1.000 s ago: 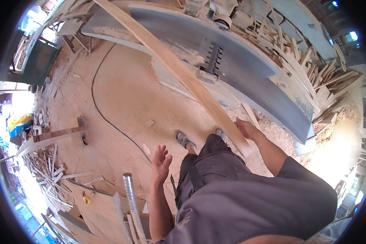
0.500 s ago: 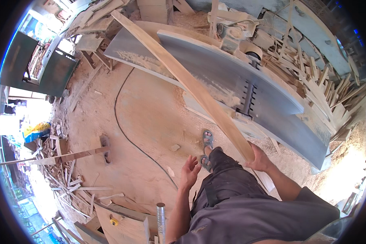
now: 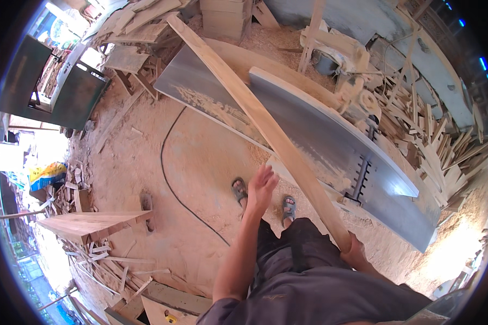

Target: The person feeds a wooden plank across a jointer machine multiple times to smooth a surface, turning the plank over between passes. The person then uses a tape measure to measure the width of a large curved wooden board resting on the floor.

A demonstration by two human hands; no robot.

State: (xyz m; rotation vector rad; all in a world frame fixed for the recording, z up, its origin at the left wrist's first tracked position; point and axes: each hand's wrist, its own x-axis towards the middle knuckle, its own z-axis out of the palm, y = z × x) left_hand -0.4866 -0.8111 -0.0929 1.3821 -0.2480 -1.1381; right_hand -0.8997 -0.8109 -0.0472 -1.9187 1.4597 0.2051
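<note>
A long, narrow wooden board [image 3: 268, 129] slants from the upper left down to my body. Its near end is gripped by my right hand [image 3: 354, 251], whose fingers are wrapped around the edge. My left hand [image 3: 262, 187] is raised beside the board's middle, apart from it, with fingers loosely spread and nothing held. Beneath the board stretches the grey metal bed of a jointer [image 3: 393, 216], strewn with sawdust. A long upright fence [image 3: 320, 127] runs along it, and the toothed cutter slot [image 3: 359, 180] lies right of the board. I cannot tell whether the board touches the bed.
A black cable [image 3: 170, 181] curves over the dusty floor. Thin offcuts [image 3: 444, 146] are heaped behind the jointer. To the left are a thick wooden plank [image 3: 92, 223] and more scraps [image 3: 100, 260]. A small wooden stand [image 3: 127, 59] stands at the far left.
My left hand has risen up and to the right, closer to the board. My right hand still grips the board's end, now lower in view. My feet have shifted, and the view has moved.
</note>
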